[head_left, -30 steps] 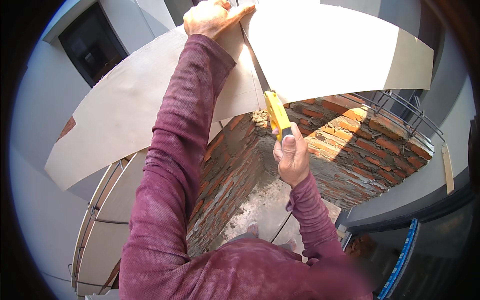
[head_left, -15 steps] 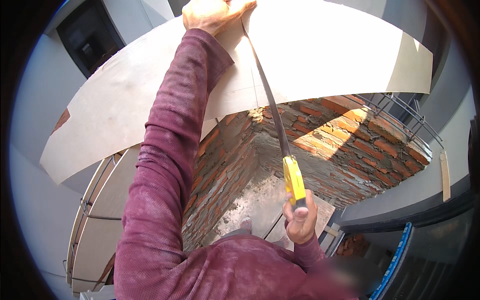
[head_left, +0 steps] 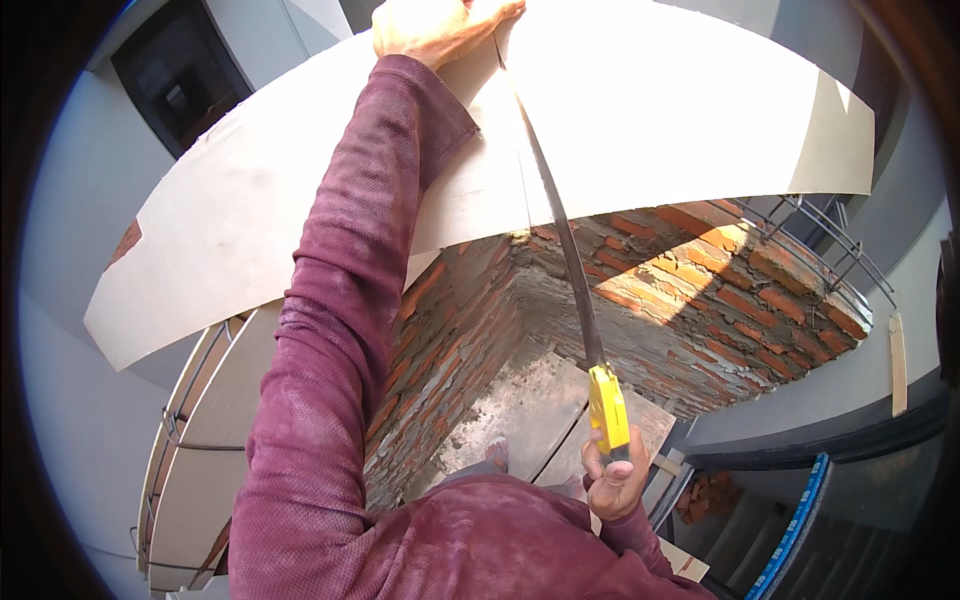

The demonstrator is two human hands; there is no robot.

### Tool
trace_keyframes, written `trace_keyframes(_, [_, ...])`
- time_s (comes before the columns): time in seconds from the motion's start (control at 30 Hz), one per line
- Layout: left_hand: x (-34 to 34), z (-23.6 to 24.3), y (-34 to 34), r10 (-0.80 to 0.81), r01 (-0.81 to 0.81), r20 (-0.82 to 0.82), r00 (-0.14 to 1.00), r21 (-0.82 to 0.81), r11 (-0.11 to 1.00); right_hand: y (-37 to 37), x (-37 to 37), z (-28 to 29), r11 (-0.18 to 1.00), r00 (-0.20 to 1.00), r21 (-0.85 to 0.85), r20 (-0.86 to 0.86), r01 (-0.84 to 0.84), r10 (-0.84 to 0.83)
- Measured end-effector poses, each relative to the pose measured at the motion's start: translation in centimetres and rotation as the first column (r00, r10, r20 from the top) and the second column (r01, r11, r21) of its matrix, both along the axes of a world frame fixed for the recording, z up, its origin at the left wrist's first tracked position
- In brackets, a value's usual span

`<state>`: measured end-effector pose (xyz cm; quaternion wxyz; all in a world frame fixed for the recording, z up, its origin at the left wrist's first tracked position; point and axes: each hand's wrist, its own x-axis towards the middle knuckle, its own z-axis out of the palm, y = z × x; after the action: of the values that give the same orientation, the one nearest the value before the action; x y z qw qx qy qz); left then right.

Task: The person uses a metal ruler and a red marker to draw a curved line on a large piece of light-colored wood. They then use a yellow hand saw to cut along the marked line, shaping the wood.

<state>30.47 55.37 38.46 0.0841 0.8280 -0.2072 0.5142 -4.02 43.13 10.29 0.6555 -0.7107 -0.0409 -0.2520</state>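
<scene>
A pale curved sheet of plywood point(head_left: 680, 120) spans the upper view, with a thin line marked across it. At its far edge my left hand point(head_left: 435, 30) rests closed on the board, the thumb stretched to the right; the upper rim of the picture cuts off some fingers. My right hand point(head_left: 618, 490) is wrapped round the yellow handle of a handsaw point(head_left: 607, 410). The long dark blade slants up and away over the sheet's near edge, its far end beside my left thumb. A narrow dark slit shows in the plywood there.
Below the sheet, rough brick walls point(head_left: 740, 300) meet in a corner. Steel bars point(head_left: 820, 235) stick out at the right. Another curved board with rebar point(head_left: 205, 430) stands at the left. My foot point(head_left: 498, 452) is on a board platform; stairs point(head_left: 770, 540) lie lower right.
My right hand has drawn the saw toward me and slightly right, so the handle sits lower. My left hand stays on the sheet; the whole view has shifted a little.
</scene>
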Motion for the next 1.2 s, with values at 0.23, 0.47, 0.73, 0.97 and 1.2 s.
trace_keyframes(0.23, [3.2, -0.8, -0.7, -0.045, 0.047, 0.07, 0.996, -0.027, 0.999, 0.6, 14.8, 7.3, 0.999, 0.986, -0.023, 0.167, -0.026, 0.03])
trace_keyframes(0.47, [5.0, 0.0, 1.3, 0.072, -0.069, -0.049, 0.996, 0.051, 0.996, 0.0, -0.6, 1.1, 1.0, 1.0, -0.002, 0.001, -0.014, 0.014])
trace_keyframes(0.73, [3.0, 0.9, 1.4, 0.06, -0.054, -0.138, 0.989, 0.042, 0.998, 0.9, 13.7, 7.6, 0.996, 0.965, -0.036, 0.246, -0.081, 0.087])
trace_keyframes(0.97, [-0.1, -0.5, 0.3, -0.038, 0.038, 0.002, 0.999, 0.025, 0.999, 0.1, 11.9, 8.9, 0.986, 0.982, 0.057, 0.117, -0.158, 0.151])
trace_keyframes(1.2, [-0.1, 0.4, 1.2, 0.015, -0.015, -0.009, 1.0, 0.03, 0.999, -0.3, 1.4, -0.4, 0.995, 0.996, 0.046, -0.002, -0.092, 0.093])
